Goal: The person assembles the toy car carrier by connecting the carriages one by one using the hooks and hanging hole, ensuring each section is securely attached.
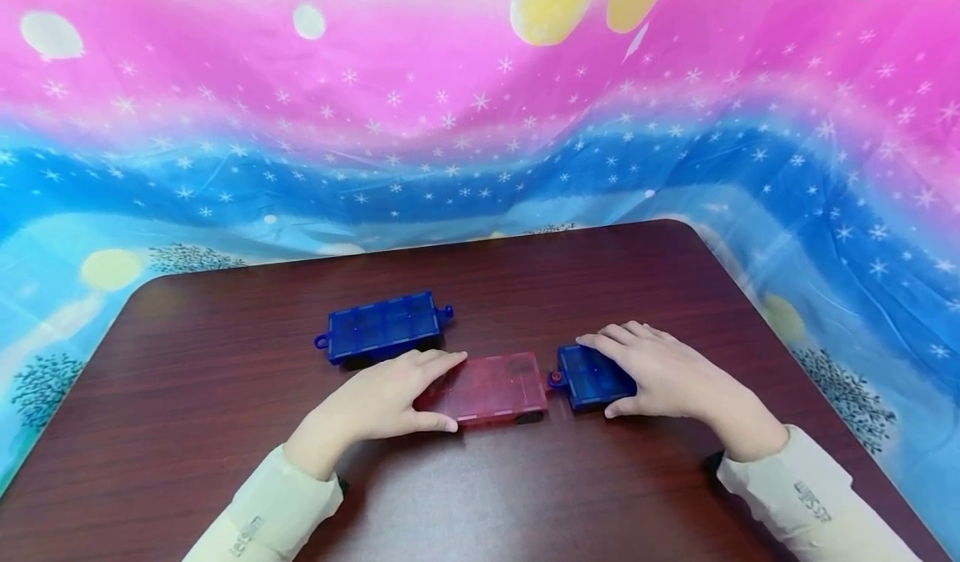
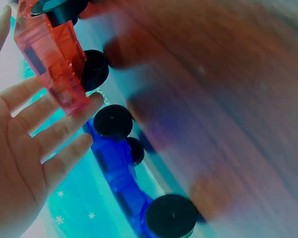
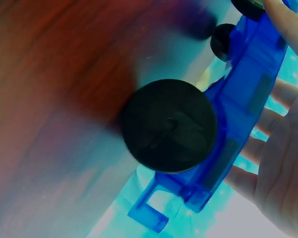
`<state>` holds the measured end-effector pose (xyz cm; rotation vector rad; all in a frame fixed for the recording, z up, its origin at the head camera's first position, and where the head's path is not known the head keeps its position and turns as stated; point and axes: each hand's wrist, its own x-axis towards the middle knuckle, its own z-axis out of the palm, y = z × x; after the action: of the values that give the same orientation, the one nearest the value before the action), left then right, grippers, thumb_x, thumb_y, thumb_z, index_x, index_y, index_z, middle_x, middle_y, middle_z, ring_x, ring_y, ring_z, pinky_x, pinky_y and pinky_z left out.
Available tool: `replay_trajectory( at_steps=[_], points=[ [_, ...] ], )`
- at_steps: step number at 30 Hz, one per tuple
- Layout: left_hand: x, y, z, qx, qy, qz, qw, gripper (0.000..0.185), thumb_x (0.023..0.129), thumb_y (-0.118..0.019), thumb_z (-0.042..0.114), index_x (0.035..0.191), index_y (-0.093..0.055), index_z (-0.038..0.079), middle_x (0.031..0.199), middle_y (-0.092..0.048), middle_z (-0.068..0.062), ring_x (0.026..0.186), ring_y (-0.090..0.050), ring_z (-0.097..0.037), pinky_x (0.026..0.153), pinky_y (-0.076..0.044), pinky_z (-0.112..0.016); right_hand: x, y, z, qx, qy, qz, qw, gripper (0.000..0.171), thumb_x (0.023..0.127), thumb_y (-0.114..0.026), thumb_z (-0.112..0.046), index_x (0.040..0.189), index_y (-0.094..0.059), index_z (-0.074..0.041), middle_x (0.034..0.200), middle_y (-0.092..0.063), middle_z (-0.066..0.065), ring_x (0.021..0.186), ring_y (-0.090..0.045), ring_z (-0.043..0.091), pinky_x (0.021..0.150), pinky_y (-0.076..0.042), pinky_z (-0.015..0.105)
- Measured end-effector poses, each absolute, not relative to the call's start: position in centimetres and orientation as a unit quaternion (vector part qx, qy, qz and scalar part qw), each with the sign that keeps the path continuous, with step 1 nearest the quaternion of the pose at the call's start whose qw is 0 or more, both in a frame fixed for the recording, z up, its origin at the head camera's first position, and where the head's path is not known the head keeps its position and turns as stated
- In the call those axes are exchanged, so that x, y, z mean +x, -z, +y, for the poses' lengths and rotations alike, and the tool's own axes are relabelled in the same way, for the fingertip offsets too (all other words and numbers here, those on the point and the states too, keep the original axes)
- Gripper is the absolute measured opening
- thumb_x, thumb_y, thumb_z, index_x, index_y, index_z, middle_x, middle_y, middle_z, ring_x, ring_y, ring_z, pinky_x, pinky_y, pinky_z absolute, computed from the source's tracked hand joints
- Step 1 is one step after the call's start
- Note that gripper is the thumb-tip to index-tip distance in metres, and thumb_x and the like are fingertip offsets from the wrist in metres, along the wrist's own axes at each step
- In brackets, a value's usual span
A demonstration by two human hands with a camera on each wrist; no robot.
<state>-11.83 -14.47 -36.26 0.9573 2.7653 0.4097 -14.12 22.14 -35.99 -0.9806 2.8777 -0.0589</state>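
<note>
- The left hand [image 1: 390, 399] lies over the left end of the pink wagon [image 1: 498, 387], thumb against its near side, fingers nearly straight.
- The right hand [image 1: 656, 370] covers the blue wagon [image 1: 588, 376], fingers relaxed on top.
- Both wagons sit end to end, long axes along the desk's [image 1: 187, 378] front edge, couplers meeting between the hands.
- A second blue wagon [image 1: 384, 326] waits behind, nearer the left hand.
</note>
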Motion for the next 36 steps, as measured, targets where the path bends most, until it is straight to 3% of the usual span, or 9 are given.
replay_trajectory(
  at_steps=[7,13,19,28,36],
  points=[
    [-11.2,35.1,-16.6,0.326,-0.138,0.933,0.067,0.07,0.083,-0.057,0.056,0.141,-0.039,0.023,0.14,-0.045,0.002,0.13,-0.042,-0.018,0.101,-0.041,-0.04,-14.0,35.2,21.2,-0.338,0.049,0.939,0.039,0.09,0.067,-0.074,-0.056,0.143,-0.034,-0.028,0.137,-0.045,0.0,0.126,-0.04,0.024,0.102,-0.035,0.053],
    [-11.3,34.3,-19.7,0.295,-0.125,0.946,0.039,0.063,0.086,-0.054,0.055,0.139,-0.043,0.023,0.137,-0.049,-0.001,0.127,-0.045,-0.023,0.1,-0.041,-0.045,-14.3,34.6,19.5,-0.344,0.08,0.935,0.035,0.089,0.069,-0.073,-0.055,0.144,-0.031,-0.032,0.14,-0.042,-0.003,0.128,-0.039,0.021,0.101,-0.038,0.049],
    [-12.4,33.7,-23.7,0.26,-0.118,0.958,0.013,0.06,0.087,-0.057,0.047,0.137,-0.045,0.016,0.136,-0.05,-0.008,0.125,-0.046,-0.028,0.1,-0.039,-0.049,-15.2,34.5,17.5,-0.359,0.113,0.925,0.046,0.088,0.071,-0.073,-0.054,0.144,-0.031,-0.03,0.142,-0.04,-0.003,0.127,-0.039,0.02,0.098,-0.041,0.047],
    [-14.6,33.6,-25.5,0.248,-0.136,0.959,0.024,0.065,0.085,-0.065,0.036,0.14,-0.04,0.011,0.136,-0.048,-0.012,0.116,-0.051,-0.029,0.096,-0.043,-0.049,-16.4,34.6,14.7,-0.367,0.128,0.917,0.089,0.084,0.073,-0.069,-0.056,0.143,-0.033,-0.028,0.142,-0.04,-0.004,0.129,-0.038,0.019,0.105,-0.034,0.048],
    [-16.5,34.3,-24.1,0.238,-0.144,0.959,0.058,0.071,0.085,-0.062,0.044,0.143,-0.034,0.014,0.143,-0.041,-0.01,0.131,-0.037,-0.031,0.105,-0.032,-0.053,-16.3,34.7,12.4,-0.385,0.129,0.907,0.114,0.082,0.072,-0.071,-0.056,0.141,-0.039,-0.025,0.137,-0.046,-0.004,0.122,-0.043,0.017,0.102,-0.038,0.046]
  ],
)
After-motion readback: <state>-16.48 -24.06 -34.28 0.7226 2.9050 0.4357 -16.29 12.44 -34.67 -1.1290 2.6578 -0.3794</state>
